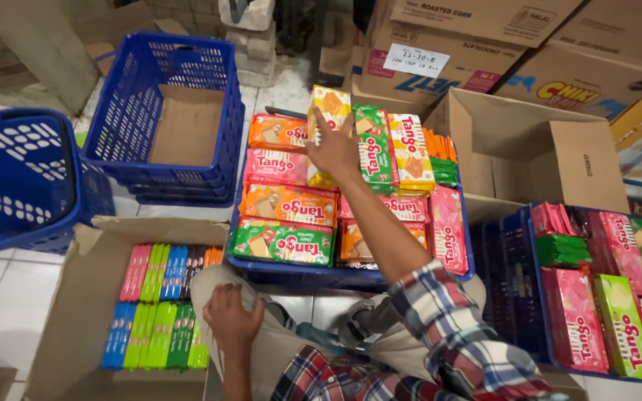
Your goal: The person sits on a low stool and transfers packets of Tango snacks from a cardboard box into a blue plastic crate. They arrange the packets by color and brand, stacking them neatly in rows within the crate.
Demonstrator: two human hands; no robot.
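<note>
My right hand (334, 147) reaches forward into a blue crate (291, 272) packed with wafer packs and grips an upright yellow wafer pack (330, 111) at the crate's far side. Green (371, 145) and yellow-red packs (410, 148) stand right beside it. Orange, pink and green packs lie flat in rows in front, such as the green pack (282, 242). My left hand (230, 321) rests on my knee, fingers loosely curled, holding nothing. My sleeve is plaid.
An open cardboard box (87, 297) of slim coloured wafer sticks sits at lower left. Stacked empty blue baskets (161, 104) stand behind it, another basket (16, 178) at far left. An empty carton (536, 148) and a second filled blue crate (529, 297) are at right. Cartons line the back.
</note>
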